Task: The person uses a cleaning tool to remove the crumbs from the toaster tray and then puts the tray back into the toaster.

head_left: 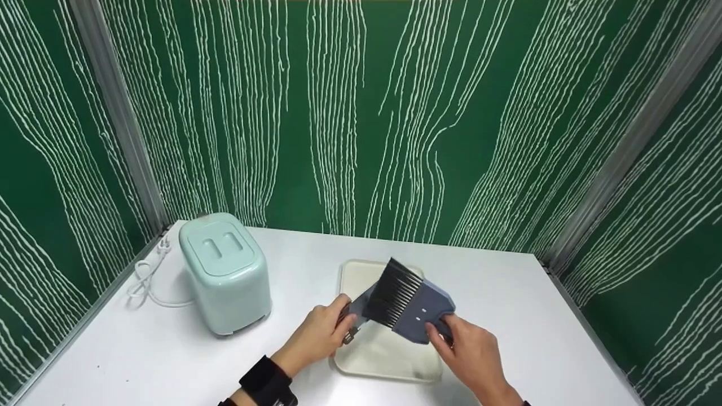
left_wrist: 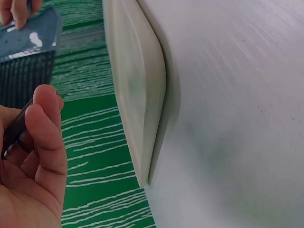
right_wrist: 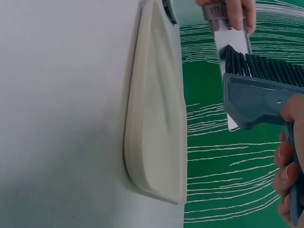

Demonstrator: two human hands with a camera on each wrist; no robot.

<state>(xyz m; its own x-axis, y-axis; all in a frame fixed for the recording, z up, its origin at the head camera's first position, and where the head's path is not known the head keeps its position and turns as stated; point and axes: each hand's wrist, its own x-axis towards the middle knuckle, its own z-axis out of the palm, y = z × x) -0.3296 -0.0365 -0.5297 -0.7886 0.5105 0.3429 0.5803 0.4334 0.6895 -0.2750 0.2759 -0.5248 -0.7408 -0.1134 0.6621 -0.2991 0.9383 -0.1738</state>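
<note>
My right hand (head_left: pixel 474 349) grips the dark handle of a wide hand brush (head_left: pixel 427 310) with a blue-grey head and long black bristles. The bristles point left and overlap a narrow, flat metal plate (right_wrist: pixel 232 40) with a ridged grey end, possibly a crumb tray. That plate is pinched near its ridged end between the thumb and fingers of my left hand (head_left: pixel 321 330). Both tools are above a shallow cream tray (head_left: pixel 389 363) on the table. From the head view, the bristles hide much of the plate; the right wrist view shows its shiny face behind them.
On the left of the white table (head_left: pixel 304 259) stands a mint-green toaster (head_left: pixel 240 296), its lid on top. Its white cord (head_left: pixel 172 305) and plug lie beside it. Green walls (head_left: pixel 383 141) with white wavy lines enclose the back and sides.
</note>
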